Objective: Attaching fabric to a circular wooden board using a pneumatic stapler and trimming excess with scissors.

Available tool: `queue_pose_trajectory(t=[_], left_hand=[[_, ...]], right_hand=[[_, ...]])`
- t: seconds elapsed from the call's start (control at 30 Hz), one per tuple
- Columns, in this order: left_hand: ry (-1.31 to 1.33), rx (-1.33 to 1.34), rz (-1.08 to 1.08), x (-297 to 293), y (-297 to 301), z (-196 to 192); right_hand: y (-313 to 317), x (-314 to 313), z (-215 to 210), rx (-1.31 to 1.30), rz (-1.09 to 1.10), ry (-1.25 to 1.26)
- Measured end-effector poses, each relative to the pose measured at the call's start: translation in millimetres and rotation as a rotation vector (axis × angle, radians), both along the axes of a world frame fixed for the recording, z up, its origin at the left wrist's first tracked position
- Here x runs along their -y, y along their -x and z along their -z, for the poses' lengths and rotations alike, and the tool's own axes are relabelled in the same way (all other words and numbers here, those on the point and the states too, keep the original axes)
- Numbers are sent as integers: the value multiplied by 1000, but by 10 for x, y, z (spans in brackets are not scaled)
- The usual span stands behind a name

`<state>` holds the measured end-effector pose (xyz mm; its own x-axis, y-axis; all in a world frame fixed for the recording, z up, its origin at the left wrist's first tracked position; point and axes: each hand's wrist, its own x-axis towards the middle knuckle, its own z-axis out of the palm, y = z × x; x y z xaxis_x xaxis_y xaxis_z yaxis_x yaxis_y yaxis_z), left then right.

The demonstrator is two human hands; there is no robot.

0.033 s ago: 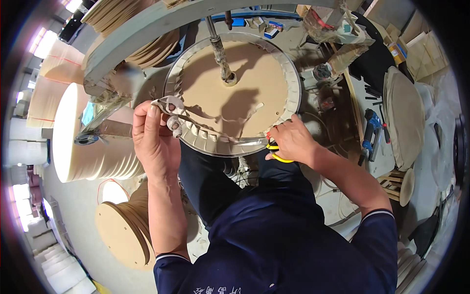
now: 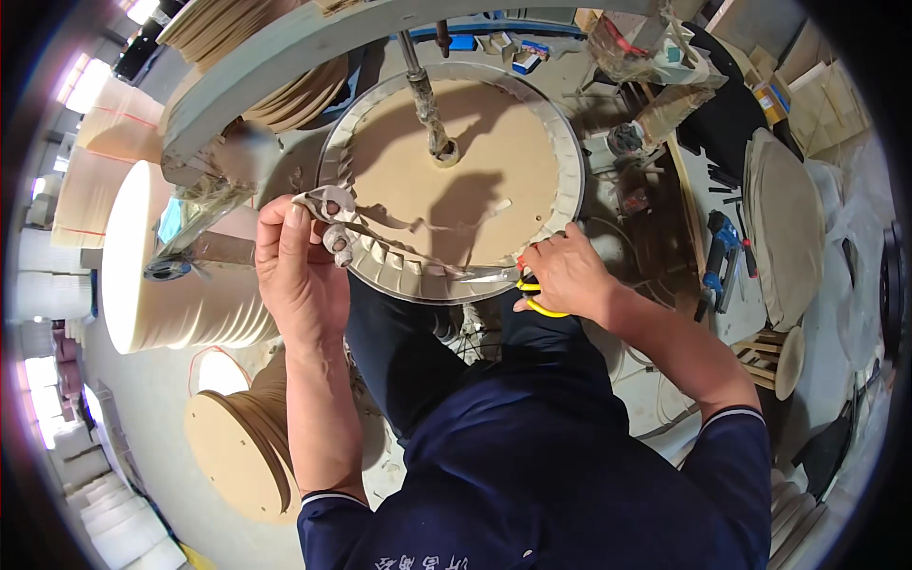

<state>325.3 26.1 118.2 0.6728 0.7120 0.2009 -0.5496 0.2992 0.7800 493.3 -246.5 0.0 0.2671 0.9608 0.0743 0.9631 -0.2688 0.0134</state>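
In my lap area lies a round board (image 2: 389, 142) with pale fabric folded in pleats (image 2: 418, 282) around its rim. My left hand (image 2: 302, 266) pinches the end of a thin whitish fabric strip (image 2: 366, 228), which trails across the near left part of the board. My right hand (image 2: 575, 275) grips scissors (image 2: 546, 309) with yellow and black handles. Their blades lie along the near right edge of the pleated fabric, pointing left. Whether the blades are closed on the fabric is too small to tell. Two knobbly whitish fittings with dark centres sit beside my left fingers.
A metal rod (image 2: 421, 81) wrapped in film reaches down to the board's centre from a curved grey machine arm (image 2: 285, 47). Stacks of round boards (image 2: 233, 437) stand at left. On the right table lie a blue tool (image 2: 719, 252) and round fabric covers (image 2: 787, 228).
The loose strip over the board lies slightly differently. Both hands and the scissors are almost exactly where they were.
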Motion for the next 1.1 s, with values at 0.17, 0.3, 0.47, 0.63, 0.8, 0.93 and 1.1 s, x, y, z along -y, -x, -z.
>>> queue_pose_trajectory(t=[0.17, 0.3, 0.47, 0.63, 0.8, 0.93, 1.1], left_hand=[[23, 24, 1, 86, -64, -72], [-1, 53, -12, -47, -27, -226], [-26, 129, -13, -239, 60, -336], [-26, 158, -78, -342, 163, -396], [-73, 218, -24, -500, 272, -544], [-67, 207, -166, -604, 333, -640], [-34, 185, -343, -874, 574, -649]], right_hand=[[5, -88, 59, -89, 45, 189], [48, -64, -13, -113, 28, 185], [192, -263, -42, -66, 26, 142], [201, -271, 88, -233, 68, 174], [343, -395, 25, -29, 46, 12], [386, -491, 146, -204, 82, 160], [373, -442, 185, -226, 83, 59]])
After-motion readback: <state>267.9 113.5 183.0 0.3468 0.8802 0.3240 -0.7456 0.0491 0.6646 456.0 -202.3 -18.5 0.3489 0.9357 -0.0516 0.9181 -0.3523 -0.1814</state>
